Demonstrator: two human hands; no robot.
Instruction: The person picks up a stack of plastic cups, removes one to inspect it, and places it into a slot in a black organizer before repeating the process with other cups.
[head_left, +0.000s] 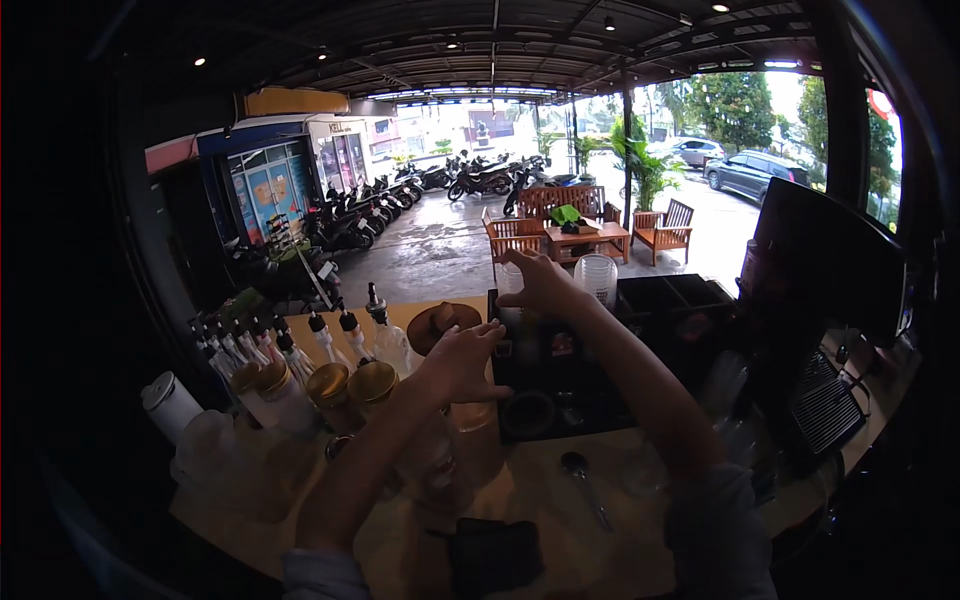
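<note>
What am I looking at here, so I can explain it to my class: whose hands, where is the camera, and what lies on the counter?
No machine here: the one picture comes from a camera worn on a person's head, looking forward and down over a drinks counter. The two bare arms are that person's own. The right hand curls around a clear cup near a stack of cups. The left hand hovers open, holding nothing, near pump bottles and gold-lidded jars. A spoon lies on the counter.
</note>
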